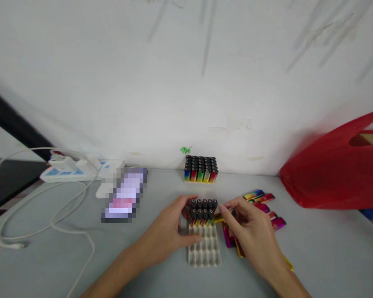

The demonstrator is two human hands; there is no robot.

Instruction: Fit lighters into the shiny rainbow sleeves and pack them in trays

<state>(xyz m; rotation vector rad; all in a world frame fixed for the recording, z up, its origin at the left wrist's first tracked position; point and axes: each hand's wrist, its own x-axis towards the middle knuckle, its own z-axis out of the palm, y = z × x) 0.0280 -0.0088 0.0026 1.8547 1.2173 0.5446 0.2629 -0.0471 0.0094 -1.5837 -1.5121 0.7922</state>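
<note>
A pale tray (pixel 204 260) with rows of small slots lies on the grey table. Several black-capped, colourful lighters (pixel 202 212) stand upright in its far rows; the near slots hold nothing. My left hand (pixel 177 231) is at the tray's left side, its thumb over the slots and its fingers curved beside the standing lighters. To the right of the tray, my right hand (pixel 248 225) has its fingers closed around a black-capped lighter (pixel 233 211), mostly hidden by the hand. Loose lighters (pixel 278 224) lie in a pile under and beyond this hand.
A full block of upright lighters (pixel 201 169) stands against the wall. At the left are a phone (pixel 126 194) and a white power strip (pixel 77 169) with looping cables. A red bag (pixel 326 174) sits at the right.
</note>
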